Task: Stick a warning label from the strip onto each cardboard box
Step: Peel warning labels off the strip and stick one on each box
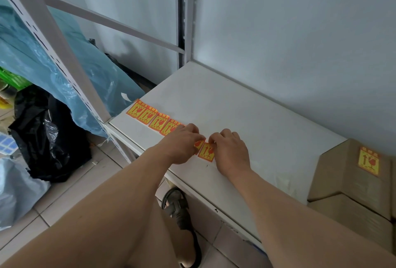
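Note:
A strip of orange and yellow warning labels (153, 118) lies along the front edge of the white shelf (246, 121). My left hand (183, 145) rests on the strip with curled fingers, covering part of it. My right hand (231, 152) pinches the top edge of the end label (206, 153) at the strip's right end. A cardboard box (345, 173) stands at the right of the shelf and carries one label (369, 161) on its top face. A second cardboard box (355, 220) sits below and in front of it.
A white slotted shelf post (53, 38) slants up at the left. Behind it hang blue plastic sheets (25, 53), with a black bag (49, 137) and a grey bag (15, 190) on the tiled floor. A sandalled foot (182, 220) stands below the shelf edge.

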A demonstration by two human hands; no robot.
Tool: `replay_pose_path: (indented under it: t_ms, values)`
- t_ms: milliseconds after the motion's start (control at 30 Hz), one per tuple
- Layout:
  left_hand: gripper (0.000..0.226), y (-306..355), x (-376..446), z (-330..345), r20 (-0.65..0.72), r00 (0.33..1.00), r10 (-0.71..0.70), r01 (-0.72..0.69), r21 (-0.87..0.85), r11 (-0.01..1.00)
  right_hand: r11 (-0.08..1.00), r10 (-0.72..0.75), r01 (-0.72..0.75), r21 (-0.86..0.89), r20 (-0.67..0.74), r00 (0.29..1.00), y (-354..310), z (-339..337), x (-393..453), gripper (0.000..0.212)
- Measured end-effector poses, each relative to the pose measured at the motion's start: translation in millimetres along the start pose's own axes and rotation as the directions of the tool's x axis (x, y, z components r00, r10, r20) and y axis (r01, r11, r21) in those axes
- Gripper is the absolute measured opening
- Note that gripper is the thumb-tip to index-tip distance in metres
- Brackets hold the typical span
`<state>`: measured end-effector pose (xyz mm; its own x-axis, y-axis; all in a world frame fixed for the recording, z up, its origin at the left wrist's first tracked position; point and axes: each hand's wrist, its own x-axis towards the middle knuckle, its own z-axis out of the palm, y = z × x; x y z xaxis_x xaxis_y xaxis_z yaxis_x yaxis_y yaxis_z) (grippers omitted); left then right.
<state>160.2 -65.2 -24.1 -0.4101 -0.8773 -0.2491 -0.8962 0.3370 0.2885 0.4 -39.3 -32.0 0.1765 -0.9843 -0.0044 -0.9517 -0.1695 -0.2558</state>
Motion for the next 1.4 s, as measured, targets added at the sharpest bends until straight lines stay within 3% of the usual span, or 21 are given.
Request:
replay_pose_path:
  t_ms: [133, 300, 500, 867, 1033, 1200, 1400]
  values:
    - [0.045, 0, 0, -1, 0.011, 1.0, -0.011, 0.011, 0.001, 1.0, 1.0, 0.006, -0.006, 0.031, -0.002, 1.0, 1, 0, -2, 0.022]
    - [0.045, 0, 0, -1, 0.008, 1.0, -0.012, 0.012, 0.0, 1.0, 0.999, -0.002, 0.002, 0.038, -0.011, 1.0, 1, 1, -2, 0.037]
    - [0.043, -1, 0, 0, 0.01, 1.0, -0.01, 0.01, -0.007, 1.0, 1.0, 0.003, -0.003, 0.006, 0.009, 1.0, -3, -1, 1, 0.027]
    - [0.044, -1, 0, -1, 0.012, 1.0, -0.013, 0.013, -0.009, 1.0, 0.969, -0.027, 0.026, 0.246, 0.0, 1.0, 8, -2, -11, 0.018]
    - [0.043, -1, 0, 0, 0.003, 1.0, -0.008, 0.008, -0.009, 1.0, 0.955, 0.032, -0.036, 0.295, 0.017, 0.999, 8, 0, -14, 0.038]
    - [0.044, -2, 0, 1, 0.013, 1.0, -0.013, 0.013, -0.005, 1.0, 0.988, 0.04, -0.041, 0.151, 0.013, 0.999, 12, 2, -10, 0.021]
    - [0.044, -2, 0, 1, 0.009, 1.0, -0.007, 0.007, 0.003, 1.0, 0.974, -0.005, -0.002, 0.228, 0.029, 1.0, 13, -3, -17, 0.018]
